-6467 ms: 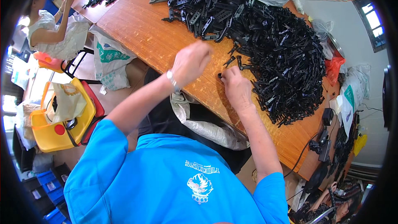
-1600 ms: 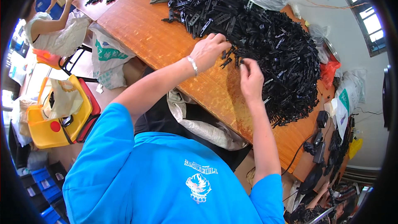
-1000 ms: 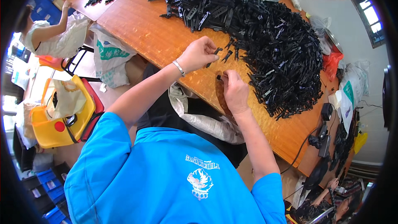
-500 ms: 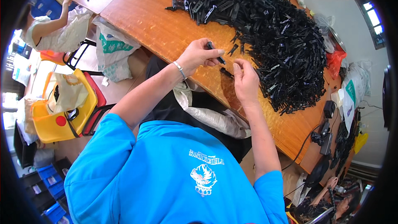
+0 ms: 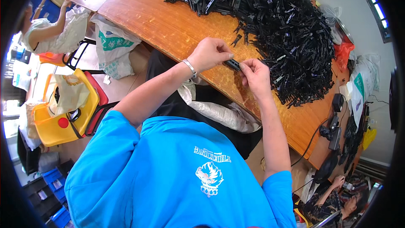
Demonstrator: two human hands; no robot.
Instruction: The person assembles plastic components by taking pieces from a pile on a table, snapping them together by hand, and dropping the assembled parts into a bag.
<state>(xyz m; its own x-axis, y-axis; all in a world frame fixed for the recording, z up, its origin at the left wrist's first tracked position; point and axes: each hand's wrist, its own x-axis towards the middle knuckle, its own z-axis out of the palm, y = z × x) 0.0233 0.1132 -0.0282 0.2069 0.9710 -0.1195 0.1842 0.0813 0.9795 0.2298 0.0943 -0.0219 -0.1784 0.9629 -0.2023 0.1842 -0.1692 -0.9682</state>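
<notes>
A narrow black plastic clip-like piece (image 5: 232, 64) spans the gap between my two hands above the near edge of the table. Thumb and fingers of my left hand (image 5: 211, 54) pinch its left end. At its right end, my right hand (image 5: 256, 75) closes with thumb and forefinger. The fingers hide both ends of the piece. Beyond my hands lies a large pile of similar black pieces (image 5: 295, 46), and one loose black piece (image 5: 237, 39) rests apart from it on the wood.
The orange-brown wooden table (image 5: 168, 25) runs diagonally across. Cables and a black adapter (image 5: 337, 102) lie at its right end. A yellow chair (image 5: 55, 122) stands to the left beside a white bag (image 5: 112, 46). Other people sit at far left and lower right.
My right hand has closed on the black piece, which has turned and now bridges both hands. My left hand has shifted slightly right, its fingers pointing toward the right hand.
</notes>
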